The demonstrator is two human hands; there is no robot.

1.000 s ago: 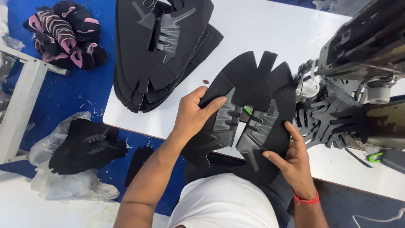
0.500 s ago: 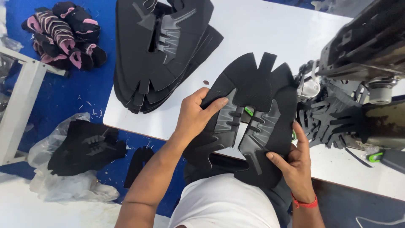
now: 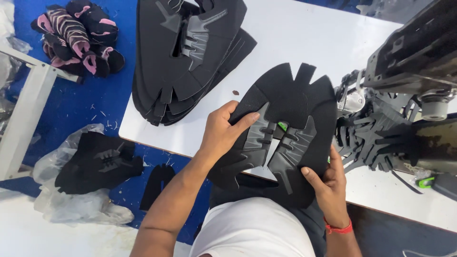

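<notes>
One black shoe-upper panel (image 3: 285,128) between your hands, long axis running from you up-right over the desk (image 3: 304,38) edge | left hand (image 3: 221,133) pinches its left flank, right hand (image 3: 328,178) grips its near-right edge | stack of panels (image 3: 185,57) far-left; no labels seen.

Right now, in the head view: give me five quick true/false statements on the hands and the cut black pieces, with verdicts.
1. Both hands hold the flat black cut shoe upper with grey overlays. True.
2. The left hand is empty. False: it grips the upper's left edge.
3. A stack of black cut uppers lies on the white table. True.
4. The right hand wears a blue glove. False: it is bare, with a red wristband.
5. The pink-and-black pieces lie on the table. False: on the blue floor.
</notes>
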